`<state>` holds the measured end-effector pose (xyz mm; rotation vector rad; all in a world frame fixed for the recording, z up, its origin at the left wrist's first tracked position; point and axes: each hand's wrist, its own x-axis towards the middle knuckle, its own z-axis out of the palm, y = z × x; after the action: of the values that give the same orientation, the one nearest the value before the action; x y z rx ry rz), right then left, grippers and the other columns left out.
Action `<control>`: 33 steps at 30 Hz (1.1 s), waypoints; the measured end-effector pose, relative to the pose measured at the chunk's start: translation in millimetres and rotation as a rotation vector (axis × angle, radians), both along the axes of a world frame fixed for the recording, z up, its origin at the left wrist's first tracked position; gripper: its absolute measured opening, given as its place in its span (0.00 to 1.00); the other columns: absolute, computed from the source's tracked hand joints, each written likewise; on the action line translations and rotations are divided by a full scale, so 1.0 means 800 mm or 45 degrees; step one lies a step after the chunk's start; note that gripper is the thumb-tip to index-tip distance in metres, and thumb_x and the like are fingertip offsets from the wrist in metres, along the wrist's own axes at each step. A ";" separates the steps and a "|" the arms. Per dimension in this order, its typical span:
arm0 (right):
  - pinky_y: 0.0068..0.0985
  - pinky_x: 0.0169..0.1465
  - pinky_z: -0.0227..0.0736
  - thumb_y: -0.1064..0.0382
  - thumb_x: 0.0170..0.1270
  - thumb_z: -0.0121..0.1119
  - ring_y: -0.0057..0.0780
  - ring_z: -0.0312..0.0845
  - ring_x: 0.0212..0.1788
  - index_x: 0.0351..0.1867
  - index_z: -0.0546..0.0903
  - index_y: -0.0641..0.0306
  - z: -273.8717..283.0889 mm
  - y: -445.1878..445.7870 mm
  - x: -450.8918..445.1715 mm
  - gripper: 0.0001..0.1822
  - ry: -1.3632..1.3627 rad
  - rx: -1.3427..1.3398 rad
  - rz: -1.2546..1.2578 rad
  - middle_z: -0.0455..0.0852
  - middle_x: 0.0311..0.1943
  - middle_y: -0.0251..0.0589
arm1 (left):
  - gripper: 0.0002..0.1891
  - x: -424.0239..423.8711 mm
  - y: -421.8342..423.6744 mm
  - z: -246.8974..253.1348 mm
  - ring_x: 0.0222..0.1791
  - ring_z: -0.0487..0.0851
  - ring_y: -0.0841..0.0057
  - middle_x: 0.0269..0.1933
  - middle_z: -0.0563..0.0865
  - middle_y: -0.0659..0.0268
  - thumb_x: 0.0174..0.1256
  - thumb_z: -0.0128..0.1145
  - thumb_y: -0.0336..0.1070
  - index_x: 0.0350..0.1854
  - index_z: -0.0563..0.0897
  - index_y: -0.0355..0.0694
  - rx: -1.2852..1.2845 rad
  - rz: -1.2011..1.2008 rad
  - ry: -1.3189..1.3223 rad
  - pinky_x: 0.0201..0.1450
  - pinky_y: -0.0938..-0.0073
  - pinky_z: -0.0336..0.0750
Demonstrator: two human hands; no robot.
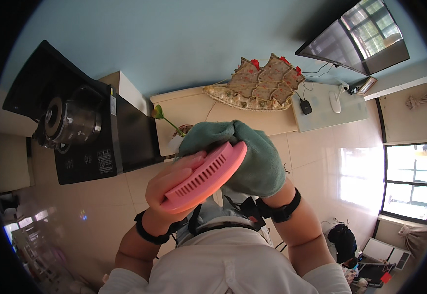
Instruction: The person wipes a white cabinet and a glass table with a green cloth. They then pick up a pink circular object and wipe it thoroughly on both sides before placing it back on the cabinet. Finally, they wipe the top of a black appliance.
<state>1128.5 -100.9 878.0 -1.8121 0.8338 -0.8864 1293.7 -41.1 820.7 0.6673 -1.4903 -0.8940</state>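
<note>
My left hand grips a pink plastic object with a curved edge and a row of narrow slots in its side. I cannot tell exactly what it is. A green cloth lies behind it and against its upper right end. My right hand is wrapped in this cloth; only the wrist shows, and the fingers are hidden. Both hands are raised in front of my body, above the floor.
To the left stands a black appliance with a glass kettle. Along the wall, a low cabinet bears a model sailing boat, a potted plant and a black box. A television hangs above.
</note>
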 end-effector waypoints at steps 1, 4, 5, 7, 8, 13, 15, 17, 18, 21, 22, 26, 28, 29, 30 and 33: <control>0.25 0.41 0.74 0.74 0.48 0.53 0.37 0.78 0.37 0.32 0.76 0.65 0.002 0.002 0.002 0.08 0.095 -0.019 0.001 0.82 0.34 0.39 | 0.28 0.003 0.002 0.001 0.52 0.76 0.50 0.49 0.77 0.43 0.47 0.67 0.28 0.53 0.69 0.35 0.056 -0.040 0.020 0.53 0.58 0.73; 0.27 0.35 0.73 0.74 0.41 0.53 0.39 0.76 0.32 0.36 0.76 0.60 0.008 0.016 0.008 0.15 0.412 0.100 -0.043 0.80 0.29 0.40 | 0.29 0.003 0.000 0.002 0.53 0.75 0.50 0.50 0.77 0.43 0.48 0.68 0.30 0.53 0.69 0.35 0.171 -0.174 0.196 0.53 0.57 0.72; 0.27 0.35 0.73 0.74 0.41 0.54 0.39 0.76 0.32 0.36 0.76 0.60 -0.002 0.018 0.007 0.16 0.335 0.017 -0.051 0.80 0.29 0.41 | 0.29 0.003 -0.002 0.001 0.54 0.75 0.50 0.51 0.77 0.43 0.48 0.68 0.30 0.53 0.69 0.35 0.201 -0.222 0.275 0.53 0.57 0.72; 0.27 0.35 0.73 0.73 0.40 0.55 0.39 0.77 0.33 0.37 0.76 0.62 -0.022 0.013 0.001 0.17 0.149 -0.124 -0.093 0.81 0.32 0.41 | 0.28 0.007 -0.007 -0.010 0.53 0.76 0.51 0.51 0.77 0.44 0.48 0.67 0.29 0.53 0.69 0.35 0.196 -0.237 0.238 0.53 0.57 0.72; 0.27 0.35 0.73 0.72 0.39 0.57 0.39 0.78 0.34 0.38 0.76 0.63 -0.023 0.009 -0.004 0.18 0.045 -0.186 -0.129 0.81 0.33 0.41 | 0.28 0.008 -0.010 -0.016 0.53 0.76 0.52 0.51 0.77 0.44 0.48 0.67 0.28 0.53 0.69 0.35 0.194 -0.245 0.219 0.53 0.58 0.72; 0.27 0.35 0.74 0.66 0.40 0.61 0.38 0.79 0.34 0.35 0.78 0.66 0.010 0.003 -0.008 0.16 0.279 -0.711 -0.284 0.82 0.35 0.38 | 0.24 -0.001 -0.012 -0.027 0.46 0.80 0.60 0.46 0.80 0.49 0.48 0.66 0.26 0.49 0.73 0.35 0.093 -0.036 -0.088 0.48 0.66 0.75; 0.27 0.36 0.75 0.67 0.41 0.61 0.39 0.79 0.33 0.35 0.79 0.67 0.011 0.008 0.008 0.15 0.208 -0.780 -0.311 0.81 0.34 0.40 | 0.24 0.002 -0.011 -0.024 0.43 0.81 0.63 0.44 0.81 0.51 0.46 0.67 0.26 0.48 0.74 0.34 0.175 -0.064 -0.271 0.45 0.69 0.75; 0.29 0.34 0.75 0.67 0.41 0.61 0.41 0.78 0.32 0.35 0.79 0.67 0.012 0.009 0.015 0.15 0.175 -0.864 -0.298 0.80 0.34 0.42 | 0.24 -0.002 -0.012 -0.023 0.40 0.82 0.65 0.40 0.82 0.55 0.45 0.66 0.25 0.48 0.74 0.33 0.117 0.021 -0.238 0.43 0.70 0.75; 0.30 0.33 0.74 0.66 0.39 0.61 0.41 0.77 0.32 0.35 0.78 0.67 0.003 -0.001 0.011 0.17 0.175 -0.957 -0.248 0.80 0.33 0.42 | 0.24 -0.002 -0.008 -0.023 0.41 0.81 0.64 0.40 0.81 0.55 0.46 0.66 0.26 0.48 0.74 0.32 0.085 0.086 -0.261 0.45 0.70 0.75; 0.32 0.32 0.73 0.67 0.38 0.60 0.40 0.77 0.31 0.36 0.77 0.67 -0.010 -0.010 0.005 0.18 0.159 -0.884 -0.238 0.80 0.31 0.43 | 0.24 -0.006 -0.001 -0.015 0.45 0.80 0.64 0.43 0.80 0.55 0.49 0.65 0.28 0.49 0.72 0.30 0.188 0.093 -0.027 0.50 0.69 0.73; 0.32 0.32 0.73 0.68 0.38 0.59 0.41 0.77 0.31 0.37 0.77 0.67 -0.019 -0.010 0.005 0.18 0.107 -0.769 -0.261 0.80 0.31 0.44 | 0.24 -0.006 0.001 -0.012 0.46 0.80 0.65 0.44 0.80 0.56 0.49 0.65 0.28 0.50 0.72 0.30 0.254 0.062 0.103 0.52 0.68 0.72; 0.32 0.38 0.72 0.68 0.45 0.53 0.42 0.75 0.33 0.43 0.74 0.65 -0.075 0.000 -0.003 0.19 -0.150 -0.262 -0.405 0.79 0.33 0.44 | 0.29 -0.013 0.000 -0.014 0.55 0.74 0.65 0.55 0.74 0.54 0.52 0.63 0.30 0.57 0.66 0.31 0.509 -0.074 0.789 0.60 0.61 0.65; 0.28 0.46 0.69 0.54 0.59 0.44 0.33 0.75 0.40 0.49 0.72 0.63 -0.081 0.021 0.003 0.20 -0.135 -0.045 -0.524 0.79 0.39 0.41 | 0.29 -0.016 -0.001 -0.011 0.56 0.73 0.65 0.56 0.73 0.54 0.53 0.62 0.30 0.58 0.66 0.32 0.603 -0.036 0.880 0.61 0.60 0.64; 0.25 0.51 0.67 0.45 0.68 0.38 0.27 0.74 0.44 0.53 0.70 0.62 -0.079 0.028 0.006 0.24 -0.088 0.051 -0.598 0.79 0.43 0.39 | 0.29 -0.018 -0.001 -0.010 0.56 0.72 0.65 0.56 0.73 0.54 0.53 0.62 0.30 0.58 0.65 0.32 0.650 -0.021 0.927 0.61 0.60 0.64; 0.25 0.47 0.69 0.46 0.69 0.37 0.31 0.75 0.42 0.47 0.74 0.62 -0.067 0.025 0.010 0.23 -0.101 0.011 -0.664 0.79 0.40 0.40 | 0.28 -0.019 -0.003 -0.007 0.56 0.73 0.66 0.56 0.73 0.55 0.54 0.60 0.29 0.59 0.65 0.33 0.670 -0.048 0.942 0.60 0.61 0.65; 0.27 0.43 0.71 0.54 0.66 0.46 0.35 0.76 0.38 0.42 0.76 0.61 -0.031 0.011 0.002 0.14 0.295 -0.365 -0.654 0.79 0.36 0.39 | 0.28 -0.017 0.000 -0.003 0.57 0.72 0.68 0.56 0.73 0.56 0.55 0.59 0.27 0.59 0.65 0.33 0.706 -0.155 0.870 0.59 0.63 0.67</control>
<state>1130.1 -92.0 853.2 -2.0089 1.4217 -1.1786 1279.9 -41.3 818.5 0.5778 -0.6724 -1.4763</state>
